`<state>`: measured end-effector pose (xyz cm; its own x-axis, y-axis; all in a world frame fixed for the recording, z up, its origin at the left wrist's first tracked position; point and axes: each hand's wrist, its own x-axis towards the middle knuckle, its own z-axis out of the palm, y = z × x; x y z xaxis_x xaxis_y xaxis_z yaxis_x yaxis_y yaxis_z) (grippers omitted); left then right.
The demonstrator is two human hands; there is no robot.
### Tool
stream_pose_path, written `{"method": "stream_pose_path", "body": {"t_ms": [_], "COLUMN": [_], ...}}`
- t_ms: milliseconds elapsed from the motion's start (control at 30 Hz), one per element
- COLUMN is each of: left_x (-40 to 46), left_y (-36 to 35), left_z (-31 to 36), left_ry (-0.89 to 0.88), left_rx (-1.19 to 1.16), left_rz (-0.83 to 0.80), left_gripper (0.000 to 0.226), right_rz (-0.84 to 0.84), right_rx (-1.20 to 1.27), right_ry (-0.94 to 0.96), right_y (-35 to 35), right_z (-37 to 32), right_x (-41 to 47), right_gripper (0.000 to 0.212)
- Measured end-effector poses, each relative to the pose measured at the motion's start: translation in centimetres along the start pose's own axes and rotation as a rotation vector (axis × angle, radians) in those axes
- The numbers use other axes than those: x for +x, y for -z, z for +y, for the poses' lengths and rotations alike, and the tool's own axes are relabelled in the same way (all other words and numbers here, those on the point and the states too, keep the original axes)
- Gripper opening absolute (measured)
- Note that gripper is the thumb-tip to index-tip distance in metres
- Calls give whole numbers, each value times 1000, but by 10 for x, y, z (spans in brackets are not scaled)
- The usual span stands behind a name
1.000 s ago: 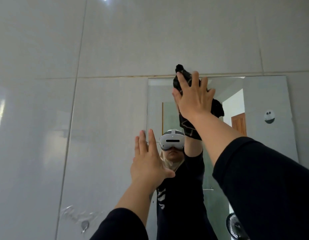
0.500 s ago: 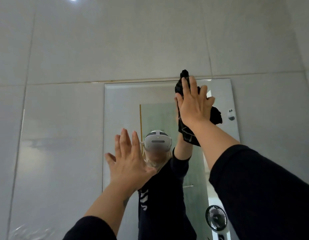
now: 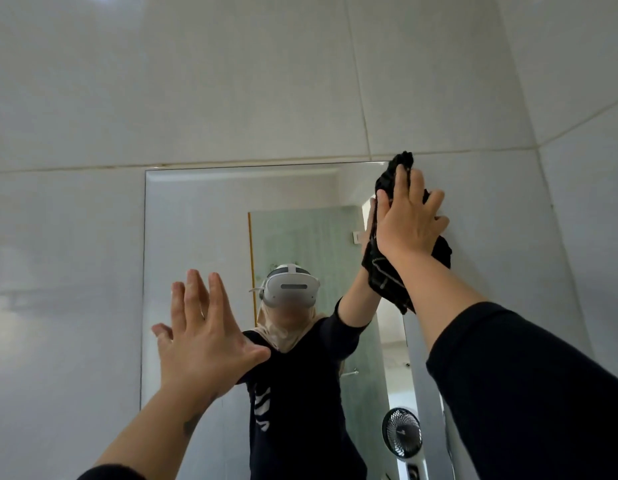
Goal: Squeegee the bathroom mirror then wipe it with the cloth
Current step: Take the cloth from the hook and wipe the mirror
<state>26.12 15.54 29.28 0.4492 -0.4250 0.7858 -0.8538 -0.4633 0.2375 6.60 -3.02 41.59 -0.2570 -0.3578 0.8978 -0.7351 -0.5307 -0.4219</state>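
Mirror [image 3: 203,244] glass — a tall, frameless rectangle with a thin bevelled edge — sits flush in the glossy pale wall tiles [image 3: 231,81], its top edge just under a horizontal grout line. Your right hand [image 3: 409,221] presses the cloth [image 3: 383,282], a crumpled black rag with faint pale stitching, flat against the upper right corner of the glass; the fingers are spread over the fabric, and bunched folds stick out above the fingertips and hang below the wrist. Your left hand [image 3: 203,336] is empty, palm towards the lower left part of the glass with fingers splayed — whether it touches the surface cannot be told. Both forearms come out of dark sleeves. A small round fan [image 3: 401,432] shows reflected low in the glass.
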Motion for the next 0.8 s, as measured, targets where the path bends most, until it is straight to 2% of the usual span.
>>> {"method": "stream_pose_path", "body": {"t_ms": [100, 167, 333, 433, 800], "left_x": [1, 1, -5, -12, -47], "left_y": [0, 1, 11, 16, 16], "left_z": [-1, -2, -13, -28, -91], "left_ry": [0, -5, -57, -21, 88], "left_rx": [-6, -14, -39, -45, 55], "left_rz": [1, 10, 72, 88, -62], "left_gripper": [131, 128, 114, 108, 105], "right_rz": [3, 0, -14, -29, 17], "right_rx": [24, 24, 36, 71, 109], "right_ry": [-78, -55, 128, 257, 633], "right_y": [-1, -1, -2, -2, -17], "right_z": [-1, -7, -42, -73, -204], "right_x": [-14, -27, -58, -74, -151], "right_gripper": [57, 57, 57, 56, 58]}}
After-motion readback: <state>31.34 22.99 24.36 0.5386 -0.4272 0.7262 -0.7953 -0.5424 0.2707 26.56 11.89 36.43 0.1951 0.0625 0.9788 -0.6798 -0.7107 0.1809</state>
